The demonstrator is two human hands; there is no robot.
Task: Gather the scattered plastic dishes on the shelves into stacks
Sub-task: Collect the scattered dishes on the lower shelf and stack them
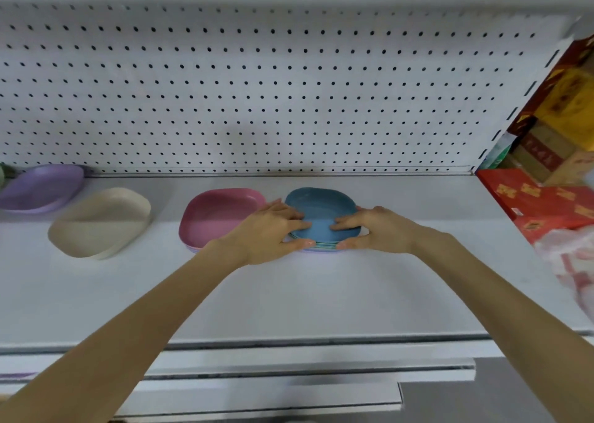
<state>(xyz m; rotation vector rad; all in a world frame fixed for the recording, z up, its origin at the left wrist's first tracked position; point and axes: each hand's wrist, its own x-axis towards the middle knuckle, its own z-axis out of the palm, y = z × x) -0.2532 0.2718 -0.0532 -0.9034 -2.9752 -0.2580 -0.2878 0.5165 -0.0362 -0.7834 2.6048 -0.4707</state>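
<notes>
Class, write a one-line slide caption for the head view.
Left hand and right hand grip a plastic dish stack, blue plastic dish on top, on the white shelf beside a pink plastic dish.

Left grip (273,230) and right grip (373,230) are clasping a stack (321,246) on the white shelf (289,294), fingers lying on its top blue dish (321,207), thumbs pressing its near edge. A pink dish (218,217) is sitting just beside it on the left; a beige dish (99,223) and a purple dish (41,188) are lying farther left.
</notes>
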